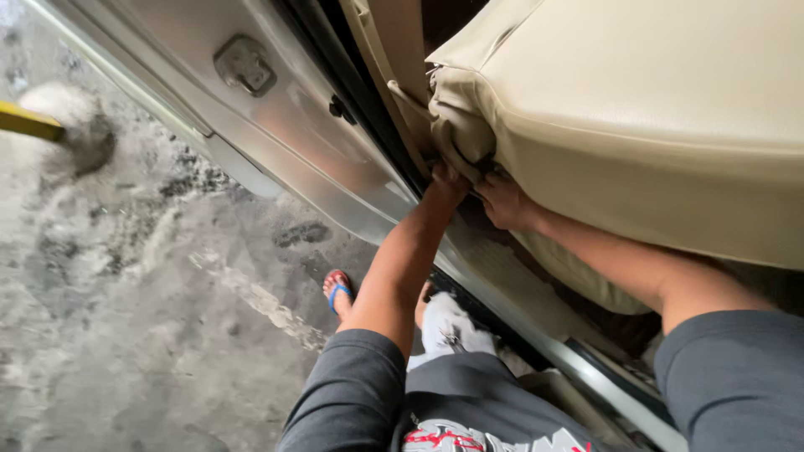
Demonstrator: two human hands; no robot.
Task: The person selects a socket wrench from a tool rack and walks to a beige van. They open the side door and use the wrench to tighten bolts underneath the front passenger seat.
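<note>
Seat cover: cream seat cover (636, 125) fills the upper right, stretched over a car seat; its gathered lower corner hangs at the middle of the view, just above the door sill, and both hands meet there.
Yellow bar: at the far left edge, a short yellow bar (29, 122) pokes in over the ground.
Ground: wet, grey concrete floor (126, 293) with dark patches and pale streaks takes up the whole left side.
Car body: a silver painted pillar (285, 109) slopes from upper left down to the right; a metal striker plate (244, 64) sits on it near the top.
Foot: near the lower middle, a foot in a red and blue sandal (337, 290) stands on the concrete, just left of the sill.
Left hand: left hand (445, 182) reaches up from a grey sleeve; fingers are tucked under the bunched corner of the cover, so I cannot tell whether they are pinching it or only pressing.
Right hand: right hand (505, 201) lies just right of the left one, nearly touching it; its fingers curl up into the lower edge of the cover, gripping the fabric.
Door sill: a grey ridged door sill (502, 276) runs below both hands, down toward the lower right.
Clothing: grey sleeves and pale trousers at the near edge.
</note>
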